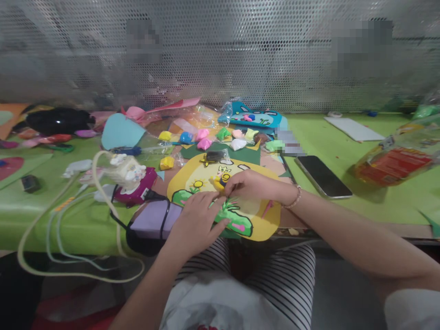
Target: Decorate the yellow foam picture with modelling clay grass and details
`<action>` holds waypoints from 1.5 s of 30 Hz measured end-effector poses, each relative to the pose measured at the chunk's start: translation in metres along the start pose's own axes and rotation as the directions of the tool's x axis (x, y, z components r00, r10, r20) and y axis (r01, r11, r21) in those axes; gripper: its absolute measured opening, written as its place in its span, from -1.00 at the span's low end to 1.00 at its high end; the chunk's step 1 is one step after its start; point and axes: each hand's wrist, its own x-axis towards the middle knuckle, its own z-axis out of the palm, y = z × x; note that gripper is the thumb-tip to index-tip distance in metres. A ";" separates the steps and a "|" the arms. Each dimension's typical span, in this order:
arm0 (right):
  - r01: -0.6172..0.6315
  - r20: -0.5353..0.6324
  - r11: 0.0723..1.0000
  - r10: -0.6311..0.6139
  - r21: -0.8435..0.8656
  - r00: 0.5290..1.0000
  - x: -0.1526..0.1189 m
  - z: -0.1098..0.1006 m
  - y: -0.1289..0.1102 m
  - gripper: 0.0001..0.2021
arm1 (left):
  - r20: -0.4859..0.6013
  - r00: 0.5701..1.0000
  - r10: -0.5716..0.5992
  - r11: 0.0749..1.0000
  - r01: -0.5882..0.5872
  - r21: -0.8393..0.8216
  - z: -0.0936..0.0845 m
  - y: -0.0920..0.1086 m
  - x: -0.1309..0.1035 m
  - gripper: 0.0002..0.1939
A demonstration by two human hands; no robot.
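A yellow card (271, 224) with rounded edges lies before me, bearing a green clay strip (242, 223), a small clay sun (198, 184) and a yellow-and-black snail figure (225, 178). My left hand (201, 217) rests flat on the card's lower part, fingers stretched over the green strip. Just right of the snail, my right hand (249, 185) bends down with thumb and fingers pinched together. Whatever lies between those fingertips is hidden. A bag of black clay (213, 156) touches the card's top edge, and a yellow clay lump (167, 162) sits to its left.
Several coloured clay lumps (203, 134) lie behind the card, with a blue decorated card (254, 117) farther back. To the right are a phone (323, 176) and a bottle with a red label (395, 160). Cables (25, 238), a purple box (154, 217) and a magenta object (135, 192) sit left.
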 end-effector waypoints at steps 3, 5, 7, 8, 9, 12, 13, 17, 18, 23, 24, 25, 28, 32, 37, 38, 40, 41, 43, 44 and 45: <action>0.015 0.006 1.000 -0.014 -0.024 1.000 -0.001 -0.002 -0.001 -0.87 | 0.003 1.000 0.009 1.000 -0.009 0.015 -0.001 0.000 0.000 -0.56; 0.011 0.003 1.000 -0.011 -0.023 1.000 -0.002 -0.002 -0.002 -0.87 | 0.006 1.000 0.013 1.000 -0.013 0.028 -0.001 0.000 0.000 -0.55; 0.001 0.000 1.000 -0.001 -0.005 1.000 -0.002 -0.001 -0.004 -0.87 | 0.013 1.000 0.012 0.999 -0.013 0.039 -0.001 0.000 0.000 -0.55; -0.005 -0.004 1.000 0.005 0.007 1.000 -0.002 -0.001 -0.004 -0.87 | 0.016 1.000 0.011 0.999 -0.011 0.041 -0.002 0.001 0.000 -0.54; -0.012 -0.005 1.000 0.012 0.019 1.000 -0.002 0.000 -0.004 -0.86 | 0.019 1.000 0.008 0.999 -0.009 0.041 -0.002 0.001 0.000 -0.54; -0.018 -0.011 0.999 0.018 0.042 1.000 -0.001 0.000 -0.002 -0.87 | 0.021 1.000 0.000 1.000 -0.001 0.028 -0.003 0.002 0.000 -0.55; -0.013 -0.013 0.999 0.014 0.050 1.000 0.000 0.000 -0.001 -0.88 | 0.023 1.000 -0.004 1.000 0.003 0.015 -0.003 0.001 0.000 -0.55; -0.011 -0.054 0.994 0.016 0.106 0.998 0.003 -0.001 0.001 -0.90 | -0.040 0.997 -0.065 0.988 0.059 -0.145 -0.005 -0.004 0.002 -0.53; -0.016 -0.083 0.992 0.026 0.125 0.996 0.003 -0.001 -0.001 -0.91 | -0.096 0.990 -0.106 0.976 0.086 -0.198 -0.005 -0.006 0.003 -0.55; -0.005 -0.200 0.968 0.056 0.250 0.978 0.003 0.001 -0.014 -0.89 | -0.421 0.891 -0.172 0.976 0.095 -0.196 -0.004 -0.007 0.014 -0.80; 0.011 -0.202 0.958 0.050 0.286 0.978 0.002 0.002 -0.016 -0.89 | -0.462 0.875 -0.147 0.982 0.076 -0.170 -0.003 -0.006 0.017 -0.84; 0.027 -0.199 0.946 0.040 0.322 0.979 0.002 0.002 -0.018 -0.89 | -0.498 0.858 -0.129 0.986 0.058 -0.155 -0.002 -0.003 0.020 -0.86; 0.052 -0.186 0.918 0.024 0.394 0.982 0.001 0.002 -0.019 -0.87 | -0.572 0.812 -0.115 0.988 0.032 -0.153 0.001 0.002 0.026 -0.88; 0.057 -0.192 0.911 0.025 0.408 0.981 0.001 0.002 -0.020 -0.89 | -0.615 0.782 -0.099 0.991 0.021 -0.133 0.004 0.003 0.030 -0.88; 0.055 -0.199 0.913 0.029 0.405 0.980 0.000 0.002 -0.022 -0.90 | -0.633 0.770 -0.075 0.993 0.003 -0.114 0.003 0.002 0.030 -0.89; 0.058 -0.201 0.913 0.026 0.403 0.979 0.000 0.002 -0.021 -0.90 | -0.639 0.766 -0.070 0.994 0.000 -0.110 0.003 0.002 0.030 -0.89; 0.062 -0.203 0.915 0.021 0.398 0.979 0.000 0.002 -0.021 -0.90 | -0.645 0.762 -0.065 0.995 -0.001 -0.102 0.002 0.003 0.030 -0.87; 0.061 -0.202 0.917 0.022 0.395 0.979 0.000 0.002 -0.020 -0.89 | -0.643 0.763 -0.063 0.995 -0.001 -0.098 0.002 0.003 0.030 -0.86; 0.059 -0.199 0.920 0.021 0.388 0.980 0.000 0.002 -0.019 -0.89 | -0.633 0.771 -0.067 0.995 0.005 -0.099 0.003 0.003 0.030 -0.84; 0.058 -0.198 0.923 0.020 0.381 0.980 0.000 0.002 -0.018 -0.89 | -0.627 0.776 -0.069 0.995 0.008 -0.099 0.003 0.002 0.030 -0.84; 0.060 -0.199 0.926 0.016 0.372 0.980 0.000 0.002 -0.018 -0.89 | -0.626 0.777 -0.067 0.995 0.009 -0.095 0.003 0.002 0.030 -0.84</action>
